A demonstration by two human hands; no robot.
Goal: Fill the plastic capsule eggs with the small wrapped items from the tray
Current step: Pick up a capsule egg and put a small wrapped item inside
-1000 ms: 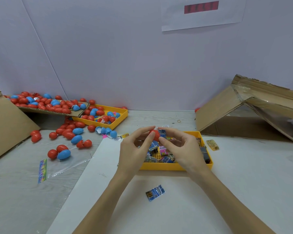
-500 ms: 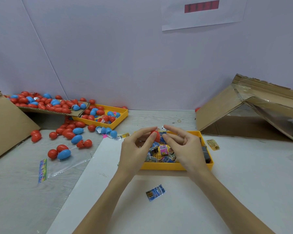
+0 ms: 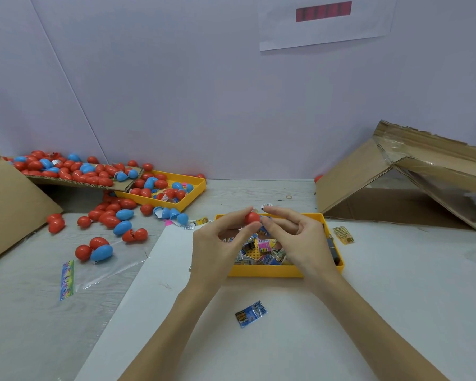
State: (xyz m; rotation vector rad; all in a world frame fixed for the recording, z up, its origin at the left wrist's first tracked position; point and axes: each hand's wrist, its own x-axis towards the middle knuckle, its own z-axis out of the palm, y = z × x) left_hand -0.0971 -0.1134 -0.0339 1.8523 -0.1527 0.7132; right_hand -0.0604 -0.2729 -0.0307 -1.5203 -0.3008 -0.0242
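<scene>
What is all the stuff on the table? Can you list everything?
red egg: one, red, pinched between both hands above the near tray
near tray: one, yellow, centre, holds small wrapped items
loose packet: one, blue, on the white sheet near the arms
far tray: one, yellow, back left, holds eggs
egg pile: many, red and blue, left side
cardboard box: one, brown, right
left hand: fingers pinch the egg
right hand: fingers at the egg and a wrapper

Two bare forearms enter from the bottom edge; left hand [image 3: 217, 243] and right hand [image 3: 302, 237] wear no gloves; no rings or watch seem visible; sleeves, if any, lie outside the view
</scene>
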